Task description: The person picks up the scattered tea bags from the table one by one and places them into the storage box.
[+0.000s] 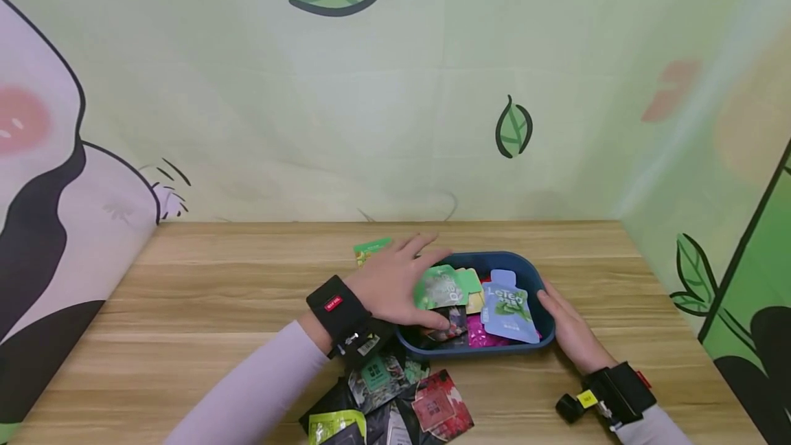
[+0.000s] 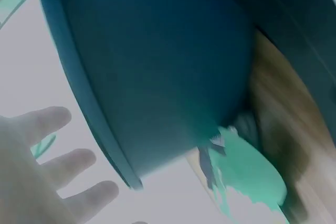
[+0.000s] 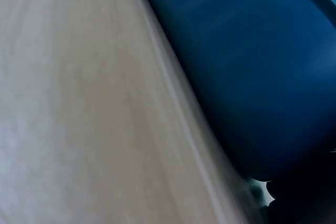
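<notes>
Packets [image 1: 509, 311] lie in the basin [image 1: 469, 351] on the table [image 1: 185, 294], other packets [image 1: 441, 405] before it.

Left grip [image 1: 393, 285] with spread fingers [image 1: 415, 244]

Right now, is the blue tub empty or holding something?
Not empty: the blue tub holds packets, with green, blue and pink ones showing inside its rim.

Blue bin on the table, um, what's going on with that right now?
A person has it between both hands: the left hand is spread over the left side of the blue bin, and the right hand rests against its right side. Inside are colorful packets, with a light blue packet on top. More packets lie on the table on the near side of the bin.
</notes>
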Motion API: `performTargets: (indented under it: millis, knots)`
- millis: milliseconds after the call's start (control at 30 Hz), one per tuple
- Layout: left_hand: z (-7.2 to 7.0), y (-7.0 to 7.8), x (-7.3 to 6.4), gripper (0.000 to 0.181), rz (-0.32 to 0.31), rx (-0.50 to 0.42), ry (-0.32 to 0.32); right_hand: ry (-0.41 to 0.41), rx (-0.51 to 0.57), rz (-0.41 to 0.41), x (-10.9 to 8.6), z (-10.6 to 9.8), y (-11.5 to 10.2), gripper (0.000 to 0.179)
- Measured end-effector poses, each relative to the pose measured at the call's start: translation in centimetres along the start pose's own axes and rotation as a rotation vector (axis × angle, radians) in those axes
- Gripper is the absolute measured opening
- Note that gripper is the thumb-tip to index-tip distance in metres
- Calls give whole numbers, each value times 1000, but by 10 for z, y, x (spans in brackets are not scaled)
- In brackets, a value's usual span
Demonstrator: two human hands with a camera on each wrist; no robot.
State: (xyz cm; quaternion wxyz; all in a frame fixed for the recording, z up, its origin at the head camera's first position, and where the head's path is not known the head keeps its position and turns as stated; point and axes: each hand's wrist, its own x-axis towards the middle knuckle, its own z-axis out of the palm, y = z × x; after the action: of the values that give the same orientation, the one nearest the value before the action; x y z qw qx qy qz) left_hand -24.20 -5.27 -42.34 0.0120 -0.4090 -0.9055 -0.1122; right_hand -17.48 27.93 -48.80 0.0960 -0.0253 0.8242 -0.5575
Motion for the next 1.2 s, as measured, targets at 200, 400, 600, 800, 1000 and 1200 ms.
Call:
performTargets:
  millis: [200,400,600,800,1000,1200]
  knots:
    - [-4,-23,-16,120,-96,-6,-19,2,-3,2,0,0,-1,79]
    - [-1,-57,-34,117,-163,17,-16,1,-11,-3,1,0,-1,79]
    - [13,-84,-46,113,-224,-16,-13,7,-19,17,0,-1,0,82]
    - [24,-93,-45,118,-246,-16,-15,11,-20,31,0,0,1,84]
    - [19,-88,-35,119,-229,-7,-40,6,-14,27,0,0,0,83]
    - [19,-83,-24,122,-207,27,-84,13,-22,26,1,0,0,84]
